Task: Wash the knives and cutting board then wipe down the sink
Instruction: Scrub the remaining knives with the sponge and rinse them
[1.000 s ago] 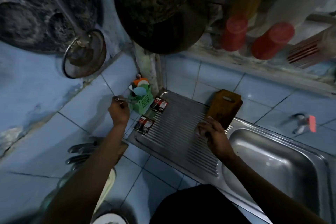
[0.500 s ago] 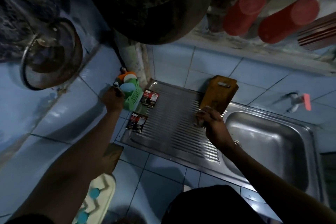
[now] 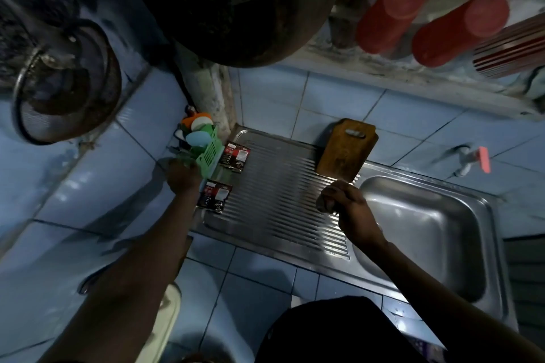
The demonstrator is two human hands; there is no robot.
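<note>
A brown wooden cutting board [image 3: 346,150] stands on the ribbed drainboard [image 3: 280,200] and leans against the blue tiled wall. My left hand [image 3: 183,175] reaches to the green plastic basket [image 3: 210,152] in the corner and grips a thin metal utensil [image 3: 173,153], which is blurred. My right hand [image 3: 345,205] rests on the drainboard just below the board, with its fingers curled; whether anything is inside them is hidden. The steel sink basin [image 3: 427,233] lies to the right, with nothing in it.
Two dark sachets [image 3: 236,156] [image 3: 215,197] lie on the drainboard's left edge. A tap [image 3: 472,160] with a pink handle juts from the wall above the basin. A black pan [image 3: 236,9], a wire strainer [image 3: 65,82] and red cups [image 3: 389,15] hang overhead.
My left hand has moved right and down to the near side of the green basket. My right hand has stayed on the drainboard. The camera view has shifted.
</note>
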